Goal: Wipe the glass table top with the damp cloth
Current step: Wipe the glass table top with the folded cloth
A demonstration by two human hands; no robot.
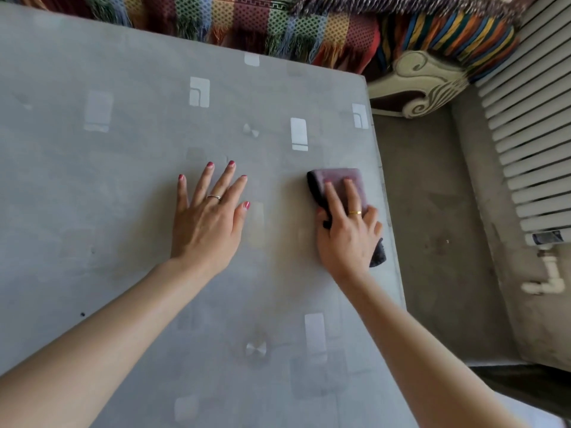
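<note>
The frosted grey glass table top (108,196) fills most of the view, with pale rectangular marks and metal fittings showing through it. A folded purple-grey cloth (338,180) lies near the table's right edge. My right hand (347,230) presses down on the cloth with straight fingers, the thumb tucked at its left edge. My left hand (210,217) rests flat on the glass to the left of the cloth, fingers spread, holding nothing.
A sofa with a colourful striped, fringed throw (247,23) and a carved cream arm (417,84) runs along the table's far edge. A white radiator (531,134) and its pipe (550,279) stand at the right, beyond a strip of grey floor (432,227).
</note>
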